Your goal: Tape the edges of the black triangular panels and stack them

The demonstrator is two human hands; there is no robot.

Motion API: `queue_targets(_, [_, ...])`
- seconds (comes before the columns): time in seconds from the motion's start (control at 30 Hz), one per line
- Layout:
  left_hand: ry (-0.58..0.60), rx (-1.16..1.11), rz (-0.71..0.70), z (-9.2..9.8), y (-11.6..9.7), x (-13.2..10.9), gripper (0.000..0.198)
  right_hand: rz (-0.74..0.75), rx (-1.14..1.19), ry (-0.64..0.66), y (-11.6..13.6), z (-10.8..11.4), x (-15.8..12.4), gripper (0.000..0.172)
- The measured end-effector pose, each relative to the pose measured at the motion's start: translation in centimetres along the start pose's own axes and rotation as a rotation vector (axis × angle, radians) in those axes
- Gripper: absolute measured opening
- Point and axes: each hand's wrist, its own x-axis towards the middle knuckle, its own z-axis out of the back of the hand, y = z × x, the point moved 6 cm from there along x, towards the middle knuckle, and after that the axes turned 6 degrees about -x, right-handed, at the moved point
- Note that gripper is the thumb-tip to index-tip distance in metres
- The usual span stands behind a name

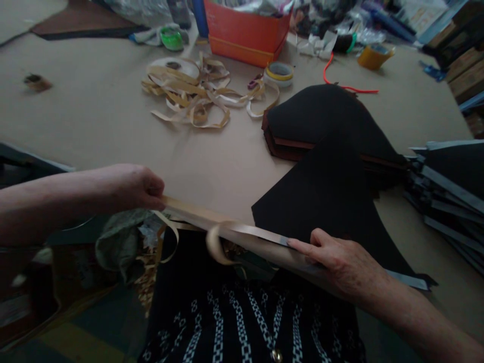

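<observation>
My left hand is closed, its fingertips pinching a narrow beige tape strip at the table's front edge. The strip runs slantwise to my right hand, with a loose curl hanging midway and another loop dangling below my left hand. My right hand presses its index fingertip on the strip's greyish end; its other fingers are bent. Partly beneath that hand lies a black sheet with a curved side and a pale strip along its lower edge. What the right thumb touches is hidden.
A stack of black and brown cut pieces sits behind the sheet. More strip-edged black pieces are piled at right. Tangled beige tape, a tape roll and a red-orange box stand farther back. A cardboard core lies at left.
</observation>
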Motion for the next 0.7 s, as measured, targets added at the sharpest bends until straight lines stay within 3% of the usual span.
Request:
queue_targets(0.17, [0.072,-0.035,0.093,-0.2,3.7,0.7,0.020,0.006,0.028,0.063,0.1,0.8,0.6,0.053])
queue_targets(0.4, [0.088,-0.060,0.123,-0.7,6.4,-0.6,0.022,0.032,0.116,0.044,1.3,2.5,3.1,0.014])
queue_targets(0.6, [0.063,-0.132,0.120,-1.1,9.0,-1.3,0.025,0.041,0.141,0.003,2.4,1.7,3.8,0.007])
queue_targets(0.7, [0.031,-0.128,0.142,-1.2,10.3,-0.9,0.024,0.041,0.056,0.005,2.6,1.7,3.8,0.018])
